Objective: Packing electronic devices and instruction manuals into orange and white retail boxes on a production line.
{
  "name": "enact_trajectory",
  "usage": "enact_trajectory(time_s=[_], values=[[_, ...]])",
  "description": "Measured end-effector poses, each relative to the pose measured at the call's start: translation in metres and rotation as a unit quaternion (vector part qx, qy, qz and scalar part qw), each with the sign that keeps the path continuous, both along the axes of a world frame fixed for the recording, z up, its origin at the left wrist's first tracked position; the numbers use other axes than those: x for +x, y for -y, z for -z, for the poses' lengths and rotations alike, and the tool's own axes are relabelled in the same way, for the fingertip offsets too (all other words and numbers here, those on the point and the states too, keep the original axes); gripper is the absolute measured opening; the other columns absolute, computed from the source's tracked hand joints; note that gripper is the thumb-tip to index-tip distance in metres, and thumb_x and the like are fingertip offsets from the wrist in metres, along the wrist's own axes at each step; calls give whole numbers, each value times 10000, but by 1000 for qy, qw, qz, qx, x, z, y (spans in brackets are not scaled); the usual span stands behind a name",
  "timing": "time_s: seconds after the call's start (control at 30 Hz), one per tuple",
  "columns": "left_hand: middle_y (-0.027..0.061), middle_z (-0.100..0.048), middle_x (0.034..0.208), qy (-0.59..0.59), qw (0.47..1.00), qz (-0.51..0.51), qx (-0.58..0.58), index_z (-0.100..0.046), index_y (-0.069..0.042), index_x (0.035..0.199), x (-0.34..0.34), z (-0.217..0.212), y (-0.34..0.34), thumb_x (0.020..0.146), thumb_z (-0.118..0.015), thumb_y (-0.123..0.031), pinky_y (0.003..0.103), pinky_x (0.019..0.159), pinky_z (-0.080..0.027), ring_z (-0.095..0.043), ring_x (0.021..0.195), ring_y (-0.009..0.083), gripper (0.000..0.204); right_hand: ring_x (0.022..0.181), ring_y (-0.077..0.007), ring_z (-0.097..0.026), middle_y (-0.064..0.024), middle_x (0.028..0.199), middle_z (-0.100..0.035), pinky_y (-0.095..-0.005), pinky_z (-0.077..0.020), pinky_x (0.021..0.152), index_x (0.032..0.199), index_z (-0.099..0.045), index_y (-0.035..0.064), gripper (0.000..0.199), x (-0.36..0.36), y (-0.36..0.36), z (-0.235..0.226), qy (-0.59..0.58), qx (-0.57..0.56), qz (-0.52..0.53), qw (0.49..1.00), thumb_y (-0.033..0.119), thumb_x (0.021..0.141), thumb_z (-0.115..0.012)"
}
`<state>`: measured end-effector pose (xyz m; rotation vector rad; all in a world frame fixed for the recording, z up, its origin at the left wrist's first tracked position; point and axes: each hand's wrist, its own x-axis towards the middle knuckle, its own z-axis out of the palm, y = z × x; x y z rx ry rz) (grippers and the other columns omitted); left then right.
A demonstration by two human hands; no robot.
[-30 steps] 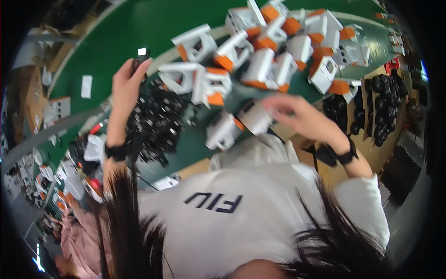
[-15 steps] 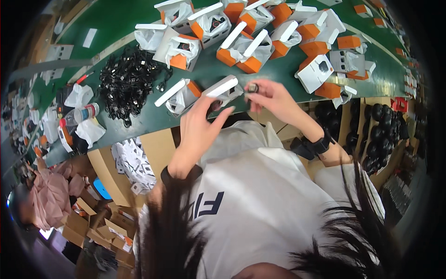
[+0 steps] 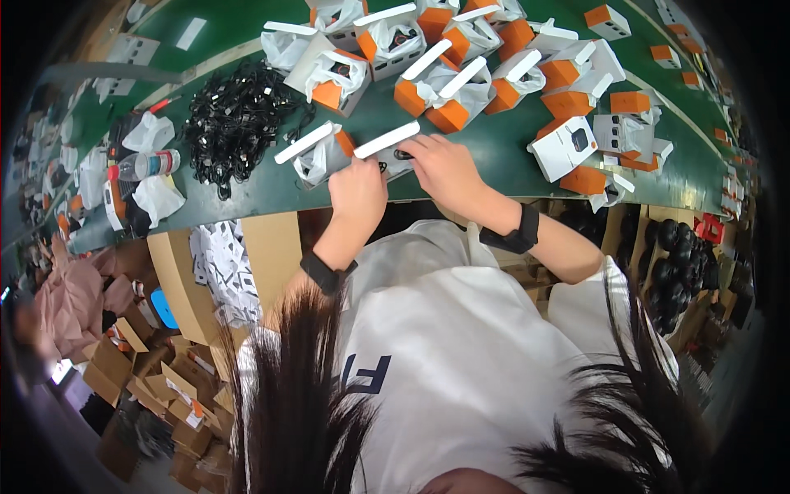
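My left hand [image 3: 359, 191] and my right hand [image 3: 444, 169] both rest on a small open white-and-orange box [image 3: 387, 146] at the near edge of the green table [image 3: 494, 156]. Its white lid stands open, and a small black part shows between my fingers. A second open box [image 3: 317, 152] with a clear plastic bag inside lies just left of my left hand. Both wrists carry black bands.
Several open orange-and-white boxes [image 3: 461, 86] crowd the table beyond my hands. A heap of black cables [image 3: 234, 119] lies to the left, near a plastic bottle [image 3: 144, 165]. Cardboard cartons [image 3: 197, 272] and bins of black parts [image 3: 683, 255] sit below the table.
My left hand came back from the cable heap to the box in front of me. Both hands now press closer on the box at the table's edge.
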<state>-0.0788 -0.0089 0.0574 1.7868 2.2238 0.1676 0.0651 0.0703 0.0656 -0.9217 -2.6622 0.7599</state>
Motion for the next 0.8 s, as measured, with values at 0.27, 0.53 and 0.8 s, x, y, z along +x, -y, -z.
enact_trajectory(time_s=[0.27, 0.53, 0.8], values=[[133, -626, 764, 13, 999, -32, -33, -633, -30, 738, -11, 19, -2, 742, -610, -183, 380, 574, -494, -636, 660, 279, 154, 889, -299, -558, -139, 906, -589, -395, -469, 720, 1006, -559, 47, 303, -31, -6, 4, 19, -36, -90, 995, -25, 721, -483], [72, -610, 824, 89, 991, -81, 61, -680, -155, 905, -13, 24, 19, 744, -617, -175, 369, 588, -479, -607, 686, 274, 175, 902, -288, -549, -137, 911, -566, -377, -466, 744, 903, -584, 19, 191, -26, -14, 45, 36, 68, -176, 981, 54, 725, -523], [116, -633, 770, 23, 993, -117, 22, -648, -69, 771, -9, 3, -2, 743, -590, -163, 377, 584, -486, -623, 679, 291, 114, 923, -316, -525, -160, 959, -531, -398, -447, 774, 932, -556, 0, 229, -37, -9, 51, 16, 58, -103, 993, -2, 709, -506]])
